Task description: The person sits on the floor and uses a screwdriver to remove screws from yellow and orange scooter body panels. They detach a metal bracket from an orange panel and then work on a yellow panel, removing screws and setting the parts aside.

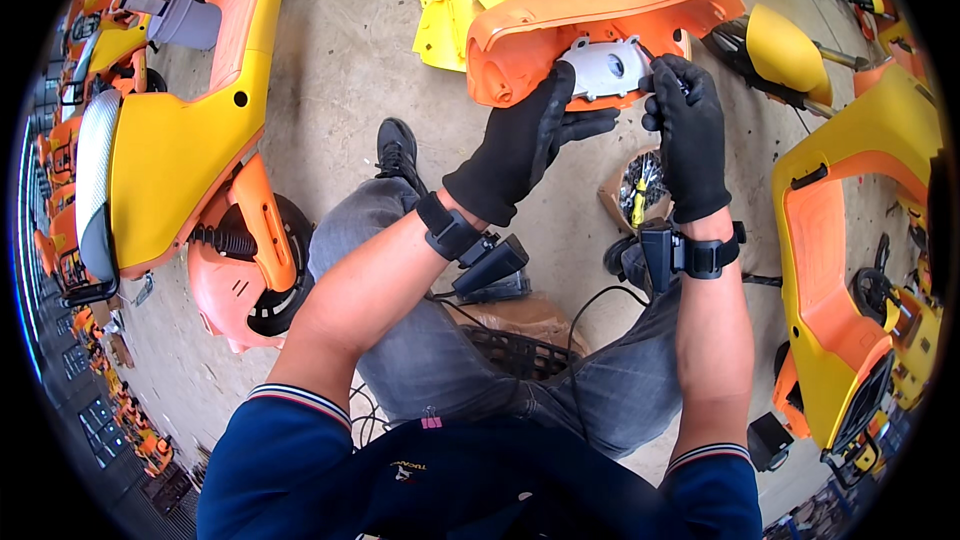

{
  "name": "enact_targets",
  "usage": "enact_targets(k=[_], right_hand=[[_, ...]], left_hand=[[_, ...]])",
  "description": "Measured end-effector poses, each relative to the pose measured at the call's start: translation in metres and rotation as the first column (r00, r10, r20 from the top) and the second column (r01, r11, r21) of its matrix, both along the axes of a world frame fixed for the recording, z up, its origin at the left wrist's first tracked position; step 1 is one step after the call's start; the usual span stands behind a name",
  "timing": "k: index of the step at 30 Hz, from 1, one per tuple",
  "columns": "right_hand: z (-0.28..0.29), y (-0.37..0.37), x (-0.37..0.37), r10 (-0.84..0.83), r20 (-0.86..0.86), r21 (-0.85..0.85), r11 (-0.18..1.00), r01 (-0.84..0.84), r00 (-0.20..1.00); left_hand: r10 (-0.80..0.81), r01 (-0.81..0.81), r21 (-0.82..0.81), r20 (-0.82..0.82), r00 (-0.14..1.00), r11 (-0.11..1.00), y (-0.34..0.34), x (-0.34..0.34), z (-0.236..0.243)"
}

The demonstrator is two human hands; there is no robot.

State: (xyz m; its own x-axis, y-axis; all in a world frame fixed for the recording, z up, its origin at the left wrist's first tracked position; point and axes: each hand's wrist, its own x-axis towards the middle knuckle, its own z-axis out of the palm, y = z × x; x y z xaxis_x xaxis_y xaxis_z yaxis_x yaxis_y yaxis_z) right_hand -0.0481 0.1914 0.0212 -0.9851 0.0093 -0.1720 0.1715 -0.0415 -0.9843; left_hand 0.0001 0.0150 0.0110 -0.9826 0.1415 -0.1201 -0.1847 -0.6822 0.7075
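A curved orange plastic body panel (600, 12) stands before me, with a white plastic plate (606, 68) set in its inner side. The plate has a round opening and small tabs. My left hand (525, 145), in a black glove, grips the panel's lower edge. Its thumb lies beside the plate, and its fingers stretch along below the edge. At the plate's right side is my right hand (690, 125), also gloved, with fingers curled and pinched together. A thin dark piece shows at its fingertips, too small to name.
Yellow plastic panels (450, 15) lie beyond on the concrete floor. An open cardboard box (612, 195) of small parts, with a yellow-handled screwdriver (640, 202), stands below my right hand. Yellow-orange scooter bodies flank me at left (165, 180) and right (815, 230). Cables run near my legs.
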Motion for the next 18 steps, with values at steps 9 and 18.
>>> enact_targets(k=[9, 18], right_hand=[[0.0078, -0.0053, 0.004, 0.011, -0.028, 0.143, 0.99, -0.007, 1.0], [0.0092, -0.0087, 0.007, -0.007, 0.042, 0.162, 0.987, 0.0, 0.999]], left_hand=[[0.006, -0.006, -0.015, -0.001, 1.0, 1.0, -0.0006, 0.0, -0.0028], [-0.015, 0.014, 0.006, 0.019, 1.0, 1.0, -0.0008, -0.0005, -0.0047]])
